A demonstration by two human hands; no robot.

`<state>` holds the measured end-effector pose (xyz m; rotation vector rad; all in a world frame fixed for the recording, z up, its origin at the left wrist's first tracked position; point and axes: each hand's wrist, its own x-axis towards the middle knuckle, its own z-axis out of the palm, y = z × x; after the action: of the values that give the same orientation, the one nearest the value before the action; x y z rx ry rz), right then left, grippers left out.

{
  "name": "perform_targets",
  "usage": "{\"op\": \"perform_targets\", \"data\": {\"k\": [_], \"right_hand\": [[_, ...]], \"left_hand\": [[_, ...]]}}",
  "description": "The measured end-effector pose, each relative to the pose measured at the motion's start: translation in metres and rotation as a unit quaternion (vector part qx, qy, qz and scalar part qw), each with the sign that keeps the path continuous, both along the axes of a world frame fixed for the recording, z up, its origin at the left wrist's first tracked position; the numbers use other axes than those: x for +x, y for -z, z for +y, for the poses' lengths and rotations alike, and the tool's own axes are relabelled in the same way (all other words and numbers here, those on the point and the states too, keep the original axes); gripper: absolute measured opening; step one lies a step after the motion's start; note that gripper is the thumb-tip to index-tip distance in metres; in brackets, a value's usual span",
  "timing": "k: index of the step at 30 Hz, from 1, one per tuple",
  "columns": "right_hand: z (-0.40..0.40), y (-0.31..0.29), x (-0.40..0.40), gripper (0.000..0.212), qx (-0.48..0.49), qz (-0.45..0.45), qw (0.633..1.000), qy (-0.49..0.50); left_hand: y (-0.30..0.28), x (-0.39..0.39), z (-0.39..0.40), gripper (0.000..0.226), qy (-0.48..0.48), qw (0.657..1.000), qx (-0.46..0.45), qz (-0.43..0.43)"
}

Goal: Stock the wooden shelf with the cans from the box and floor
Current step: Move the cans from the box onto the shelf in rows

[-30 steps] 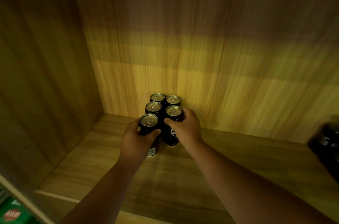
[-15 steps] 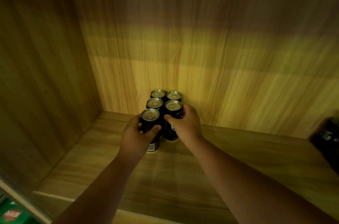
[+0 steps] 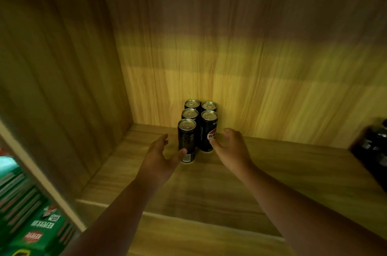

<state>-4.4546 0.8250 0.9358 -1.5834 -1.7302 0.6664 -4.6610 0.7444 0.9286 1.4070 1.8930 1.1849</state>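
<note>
Five black cans (image 3: 196,125) standing upright on the wooden shelf (image 3: 293,172), in a tight cluster at about 12 o'clock from the hands, against the back panel (image 3: 230,56). Two pairs at the rear, one more can (image 3: 186,140) alone at the front left. Left hand (image 3: 159,159) open, fingers spread, at 8 o'clock of the front can, thumb tip touching or nearly touching its lower side; not gripping. Right hand (image 3: 232,148) also open, at 4 o'clock of the cluster, thumb tip at the label of the front right can (image 3: 208,130); holding nothing. More dark cans (image 3: 374,151), blurred, at 3 o'clock by the right edge. Green packages (image 3: 35,232) at 8 o'clock, outside the side panel.
</note>
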Motion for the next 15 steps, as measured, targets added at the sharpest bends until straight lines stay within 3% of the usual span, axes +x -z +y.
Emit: {"op": "perform_targets", "data": {"k": [5, 10, 15], "right_hand": [[-0.056, -0.022, 0.004, 0.053, 0.019, -0.133, 0.990, -0.028], [-0.113, -0.036, -0.001, 0.064, 0.041, -0.210, 0.975, -0.056], [-0.162, -0.042, 0.002, 0.069, 0.039, -0.280, 0.955, -0.087]], "left_hand": [[-0.017, -0.022, -0.038, 0.080, 0.061, 0.986, -0.026, 0.150], [-0.023, -0.033, -0.074, 0.078, 0.131, 0.954, -0.034, 0.266], [-0.032, -0.030, -0.105, 0.091, 0.129, 0.922, -0.007, 0.366]]}}
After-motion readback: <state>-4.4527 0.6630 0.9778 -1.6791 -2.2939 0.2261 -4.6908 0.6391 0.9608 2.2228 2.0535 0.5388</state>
